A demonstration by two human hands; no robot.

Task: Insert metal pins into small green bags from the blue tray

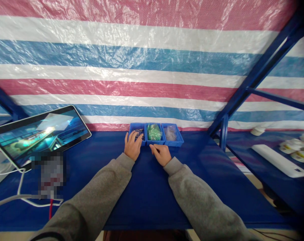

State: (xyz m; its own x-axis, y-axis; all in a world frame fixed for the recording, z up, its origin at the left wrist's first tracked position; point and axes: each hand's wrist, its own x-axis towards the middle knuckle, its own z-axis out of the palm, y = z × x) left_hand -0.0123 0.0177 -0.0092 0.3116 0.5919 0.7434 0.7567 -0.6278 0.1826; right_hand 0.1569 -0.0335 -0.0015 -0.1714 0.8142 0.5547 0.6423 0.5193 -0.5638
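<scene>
Three small blue bins stand side by side near the back of the blue table. The left bin has many thin, dark and pale pieces in it, too small to name. My left hand reaches over its front edge with fingers spread, the fingertips at those pieces. In the middle bin lie green plastic-looking pieces. The right bin contains clear, crumpled-looking plastic pieces. Just in front of the middle and right bins, my right hand is closed, thumb against curled fingers; what it holds, if anything, is hidden.
A tablet-like screen leans at the left, with white cables and a blurred-out object before it. A striped plastic sheet hangs behind the table. Blue frame bars rise at right, beside another table holding a white slab.
</scene>
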